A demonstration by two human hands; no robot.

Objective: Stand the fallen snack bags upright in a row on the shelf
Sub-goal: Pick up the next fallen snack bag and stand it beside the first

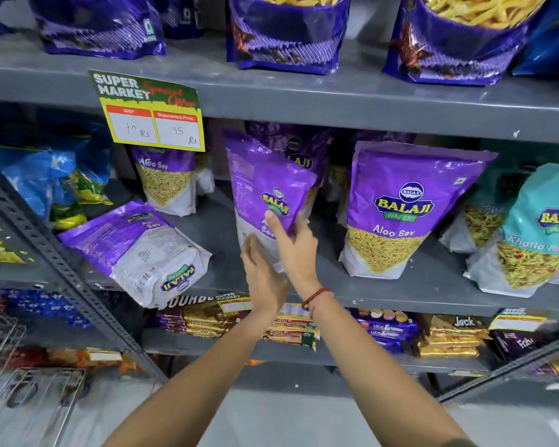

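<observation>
While both hands gripped it, the purple Balaji bag point(265, 188) stood nearly upright on the grey shelf point(400, 295), right hand point(296, 250) thumb on the logo, left hand point(262, 275) cupping its base. Left of them a fallen bag point(136, 250) lay flat; right stood a "Balaji Wafers Aloo Sev" bag point(397, 211). Above-left, a "Super Market" tag point(152, 112) read 35 Rs.

A shop: grey shelves point(368, 101) stocked with snack bags point(397, 204), a price tag point(149, 114) on the edge.
</observation>
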